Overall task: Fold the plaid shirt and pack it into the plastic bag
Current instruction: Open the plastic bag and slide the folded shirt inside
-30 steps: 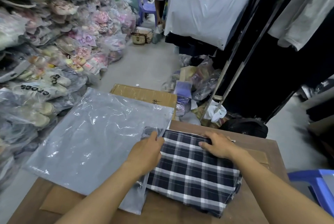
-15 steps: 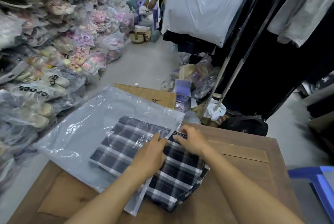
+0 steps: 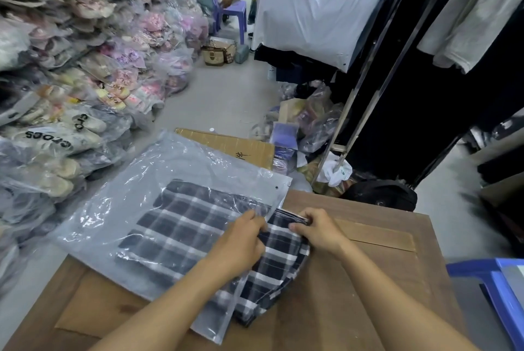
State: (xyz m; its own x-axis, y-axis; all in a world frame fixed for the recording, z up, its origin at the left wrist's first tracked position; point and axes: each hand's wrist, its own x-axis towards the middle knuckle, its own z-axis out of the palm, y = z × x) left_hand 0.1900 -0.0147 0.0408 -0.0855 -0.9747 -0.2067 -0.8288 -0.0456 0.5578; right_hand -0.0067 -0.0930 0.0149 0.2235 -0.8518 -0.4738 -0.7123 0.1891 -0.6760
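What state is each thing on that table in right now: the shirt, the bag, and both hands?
plaid shirt: folded, mostly inside the bag, right end still sticking out.
plastic bag: lying flat on the table, mouth open at the right, unsealed.
left hand: gripping the bag's open edge.
right hand: pinching the shirt's exposed end.
wooden table: bearing bag and shirt.
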